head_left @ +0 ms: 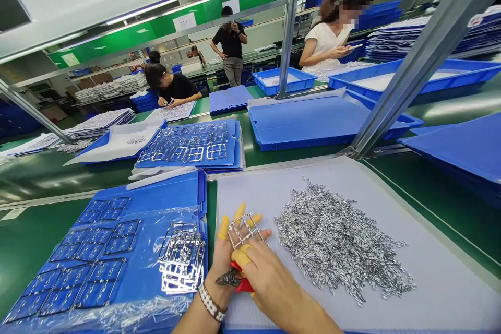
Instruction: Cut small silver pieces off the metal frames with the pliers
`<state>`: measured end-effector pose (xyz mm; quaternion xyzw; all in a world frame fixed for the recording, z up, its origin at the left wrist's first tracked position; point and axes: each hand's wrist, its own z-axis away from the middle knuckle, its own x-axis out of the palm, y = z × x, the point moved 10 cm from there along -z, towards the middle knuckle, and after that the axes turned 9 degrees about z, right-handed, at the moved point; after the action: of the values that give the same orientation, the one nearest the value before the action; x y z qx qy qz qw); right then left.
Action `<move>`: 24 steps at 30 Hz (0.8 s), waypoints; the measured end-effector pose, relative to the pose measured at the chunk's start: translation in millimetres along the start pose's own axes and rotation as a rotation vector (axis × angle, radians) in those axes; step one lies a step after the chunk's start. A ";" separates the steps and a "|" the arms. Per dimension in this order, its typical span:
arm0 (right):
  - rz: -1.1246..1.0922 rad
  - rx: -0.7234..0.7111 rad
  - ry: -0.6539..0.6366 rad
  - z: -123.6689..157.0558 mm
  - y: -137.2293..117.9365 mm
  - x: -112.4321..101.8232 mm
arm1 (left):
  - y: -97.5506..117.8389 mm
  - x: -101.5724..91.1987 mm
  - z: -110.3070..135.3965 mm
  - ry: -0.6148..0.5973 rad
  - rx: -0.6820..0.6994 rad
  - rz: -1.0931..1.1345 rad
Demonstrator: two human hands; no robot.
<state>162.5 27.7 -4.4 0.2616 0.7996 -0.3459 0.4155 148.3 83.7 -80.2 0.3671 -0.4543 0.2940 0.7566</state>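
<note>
At the bottom centre of the frame, the left hand [224, 258] comes up from the lower edge, with a beaded bracelet [212, 301] on its wrist and yellow finger cots [225, 227] on its spread fingers. A small metal frame [245, 232] sits against those fingers, its long axis running roughly left to right and dipping slightly to the right. The right hand [270, 279] reaches in from the lower right and lies across the left palm, closed around red-handled nippers [240, 283], whose dark head points left and slightly down. Just left of the hands, a stack of metal frames [182, 258] rests on a plastic-wrapped blue folder [94, 292]. To the right, a heap of small metal pieces [336, 240] lies on a white sheet [438, 250] on the green worktop [31, 240]. Blue trays [415, 75] and folders carry more frames beyond, and co-workers [172, 83] sit and stand at the upper part of the frame.
</note>
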 end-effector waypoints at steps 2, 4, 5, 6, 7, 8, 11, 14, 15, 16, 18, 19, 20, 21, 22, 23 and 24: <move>-0.007 0.007 -0.026 2.3 1.8 -2.8 | 1.0 -2.3 -0.9 0.001 -0.003 0.002; -0.005 0.062 -0.023 4.0 12.3 -11.8 | 3.3 -2.3 -0.7 -0.005 0.019 0.019; 0.017 0.118 -0.020 4.4 21.1 -16.5 | 5.0 -1.9 -0.3 -0.006 0.041 0.029; 0.056 0.189 -0.024 4.6 31.5 -20.1 | 6.5 -1.7 0.2 -0.002 0.062 0.033; 0.109 0.267 -0.043 4.7 42.5 -21.8 | 7.1 -2.2 0.6 0.008 0.077 0.030; 0.166 0.337 -0.076 4.6 52.7 -21.6 | 6.7 -3.1 0.7 0.021 0.086 0.021; 0.289 0.445 -0.198 1.2 70.2 -14.1 | 3.4 -8.9 -0.1 0.060 0.092 -0.034; 0.335 0.454 -0.245 -4.4 73.0 -9.2 | 1.7 -17.1 -2.1 0.083 0.102 -0.099; 0.340 0.456 -0.250 -5.5 72.8 -8.8 | 2.0 -19.3 -2.7 0.085 0.110 -0.114; 0.339 0.456 -0.254 -6.4 72.3 -8.7 | 2.6 -20.7 -3.3 0.084 0.118 -0.127; 0.327 0.454 -0.264 -7.3 70.9 -9.8 | 4.3 -21.3 -4.2 0.072 0.135 -0.146; 0.318 0.453 -0.270 -7.6 70.1 -10.9 | 5.0 -20.9 -4.6 0.065 0.141 -0.154; 0.310 0.454 -0.275 -7.8 69.6 -12.3 | 5.6 -20.5 -4.7 0.063 0.146 -0.162; 0.304 0.458 -0.282 -7.9 69.5 -13.7 | 6.0 -20.3 -4.8 0.064 0.149 -0.169; 0.299 0.465 -0.290 -7.9 69.6 -14.9 | 6.0 -20.4 -4.8 0.067 0.151 -0.176; 0.295 0.472 -0.298 -7.9 69.9 -15.6 | 5.6 -20.6 -4.8 0.071 0.150 -0.182; 0.292 0.478 -0.308 -7.9 70.0 -15.8 | 5.3 -20.9 -4.9 0.075 0.150 -0.187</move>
<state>216.3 75.4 -11.3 0.4082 0.5776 -0.4961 0.5036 137.8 88.3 -99.2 0.4522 -0.3663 0.2689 0.7675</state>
